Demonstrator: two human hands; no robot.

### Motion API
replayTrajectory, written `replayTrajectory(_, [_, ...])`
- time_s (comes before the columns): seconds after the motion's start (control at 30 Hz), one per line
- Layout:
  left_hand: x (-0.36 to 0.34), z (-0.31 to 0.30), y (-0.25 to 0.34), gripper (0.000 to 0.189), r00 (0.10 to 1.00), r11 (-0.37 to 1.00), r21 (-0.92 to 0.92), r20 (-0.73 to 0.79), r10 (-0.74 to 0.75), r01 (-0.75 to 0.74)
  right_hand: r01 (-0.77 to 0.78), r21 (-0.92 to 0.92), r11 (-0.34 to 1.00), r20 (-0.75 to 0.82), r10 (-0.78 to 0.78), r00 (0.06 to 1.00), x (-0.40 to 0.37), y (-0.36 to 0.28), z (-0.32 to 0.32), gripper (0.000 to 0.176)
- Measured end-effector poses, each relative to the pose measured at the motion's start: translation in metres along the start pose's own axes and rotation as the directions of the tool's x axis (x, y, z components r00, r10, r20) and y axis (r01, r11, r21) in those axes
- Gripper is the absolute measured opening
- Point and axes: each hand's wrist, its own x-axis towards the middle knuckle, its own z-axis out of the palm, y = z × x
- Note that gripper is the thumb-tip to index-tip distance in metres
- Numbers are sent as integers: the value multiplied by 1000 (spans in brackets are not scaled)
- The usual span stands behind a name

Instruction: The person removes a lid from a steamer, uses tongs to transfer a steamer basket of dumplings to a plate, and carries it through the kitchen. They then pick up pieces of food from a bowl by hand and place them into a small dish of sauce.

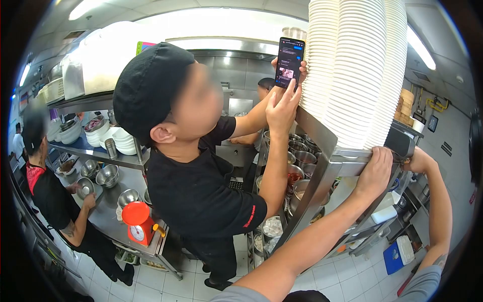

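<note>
My left hand (376,170) reaches up to the metal shelf (347,157), its fingers curled over the edge. Directly above it, tall stacks of white plates (354,75) stand on the shelf. My right hand (416,161) is at the shelf's right end, beside a black box-like object (401,142). Its fingers are bent and partly hidden, and whatever they grip is not clear. In front of me a co-worker in a black cap (146,85) holds up a phone (291,63) with both hands.
Under the shelf stand several metal containers (304,158) of ingredients. A red kitchen scale (138,224) sits on the steel counter at left, where another co-worker (60,201) holds a metal bowl (85,186). A blue and white cooler (399,255) is on the tiled floor at right.
</note>
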Motion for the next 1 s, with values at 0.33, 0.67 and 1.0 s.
replayTrajectory(0.33, [1, 0, 0, 61, 1000, 1000, -4, 12, 0, 0, -22, 34, 999, 15, 22, 1000, 1, -2, -1, 46])
replayTrajectory(0.67, [1, 0, -1, 55, 1000, 1000, 9, -3, 7, -7, -1, 76, 997, -36, 4, 999, 0, 5, 5, 44])
replayTrajectory(1.0, [0, -1, -2, 57, 1000, 1000, -11, -6, 10, -10, -49, 121, 991, -50, 56, 997, 1, 5, 6, 44])
